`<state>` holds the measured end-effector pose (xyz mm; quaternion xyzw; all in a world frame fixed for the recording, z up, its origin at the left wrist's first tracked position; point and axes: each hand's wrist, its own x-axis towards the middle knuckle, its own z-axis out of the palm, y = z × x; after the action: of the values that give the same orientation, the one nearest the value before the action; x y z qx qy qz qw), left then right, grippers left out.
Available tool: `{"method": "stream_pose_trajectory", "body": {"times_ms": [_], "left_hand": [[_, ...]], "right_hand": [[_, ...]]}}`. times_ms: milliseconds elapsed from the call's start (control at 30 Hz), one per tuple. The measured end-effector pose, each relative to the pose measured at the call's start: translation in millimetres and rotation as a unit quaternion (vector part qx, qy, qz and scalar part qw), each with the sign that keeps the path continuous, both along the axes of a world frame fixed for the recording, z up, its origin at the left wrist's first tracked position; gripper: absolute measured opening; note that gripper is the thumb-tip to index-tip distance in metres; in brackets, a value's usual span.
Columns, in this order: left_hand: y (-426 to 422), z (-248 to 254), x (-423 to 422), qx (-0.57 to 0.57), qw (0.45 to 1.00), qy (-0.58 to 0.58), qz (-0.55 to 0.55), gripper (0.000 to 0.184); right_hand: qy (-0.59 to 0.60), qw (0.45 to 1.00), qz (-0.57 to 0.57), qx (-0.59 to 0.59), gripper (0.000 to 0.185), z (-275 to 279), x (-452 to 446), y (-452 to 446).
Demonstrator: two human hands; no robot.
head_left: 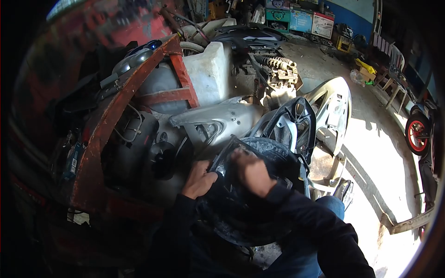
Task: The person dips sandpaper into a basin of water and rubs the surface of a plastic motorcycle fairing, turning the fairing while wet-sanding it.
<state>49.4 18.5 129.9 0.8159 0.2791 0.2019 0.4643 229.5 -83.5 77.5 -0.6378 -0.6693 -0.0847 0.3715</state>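
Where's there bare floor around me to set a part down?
The widest open patch is the sunlit floor on the right, between the pale panel and the red-rimmed wheel. It's crowded just beyond the black tub, by the silver panel, and left around the red frame.

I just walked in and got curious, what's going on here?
A person is working over a big round black tub. Their left hand holds the edge of a dark, straight-edged panel. Their right hand, a bit blurry, is over it, maybe rubbing it. A silver, curved vehicle panel lies just beyond the tub.
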Motion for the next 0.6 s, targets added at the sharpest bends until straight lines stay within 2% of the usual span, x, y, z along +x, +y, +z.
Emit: {"method": "stream_pose_trajectory", "body": {"times_ms": [67,100,133,200,267,300,333,400,467,533,567,600], "left_hand": [[-9.5,7.5,2.8,-0.018,1.000,-0.001,0.003,0.013],[-10.4,11.8,3.3,-0.036,0.999,0.003,0.004,0.012],[-8.2,11.7,3.0,-0.035,0.999,0.004,0.004,0.012],[-7.3,5.6,2.3,-0.012,1.000,-0.021,0.000,0.012],[-5.0,3.0,0.3,-0.014,1.000,-0.010,0.006,0.012],[-3.2,1.8,1.3,-0.012,1.000,-0.002,0.014,0.012],[-0.2,-0.7,1.4,-0.010,1.000,-0.002,0.015,0.012],[3.0,-7.6,-1.9,0.007,0.999,-0.019,0.036,0.014],[5.7,-4.7,1.1,0.011,0.999,-0.017,0.031,0.014],[0.2,-4.9,0.7,0.005,1.000,-0.010,0.027,0.014],[-0.4,-2.4,3.9,0.026,0.999,0.002,0.027,0.015],[1.2,-1.0,4.7,0.050,0.998,0.016,0.027,0.015]], "right_hand": [[0.087,0.988,-0.027,-0.127,0.033,21.9,21.2,10.5],[0.003,0.999,-0.040,0.033,0.033,-3.7,12.1,11.1],[-0.043,0.999,-0.011,0.015,0.039,-3.0,-3.3,3.6],[-0.099,0.992,0.043,0.062,0.036,-0.6,-13.7,-10.8],[0.025,0.999,-0.023,-0.019,0.034,6.7,8.0,7.6],[0.114,0.982,-0.035,-0.147,0.032,18.8,18.5,13.2],[0.114,0.982,-0.034,-0.145,0.032,14.5,13.2,12.6],[-0.079,0.994,0.037,0.062,0.030,-5.5,-11.5,2.4],[-0.092,0.990,0.057,0.090,0.028,-0.6,-9.5,1.1],[0.121,0.991,-0.006,-0.059,0.025,4.0,14.7,16.7],[0.157,0.975,-0.031,-0.156,0.025,13.9,22.1,21.0],[0.157,0.975,-0.030,-0.156,0.025,11.1,15.6,20.2]]}}
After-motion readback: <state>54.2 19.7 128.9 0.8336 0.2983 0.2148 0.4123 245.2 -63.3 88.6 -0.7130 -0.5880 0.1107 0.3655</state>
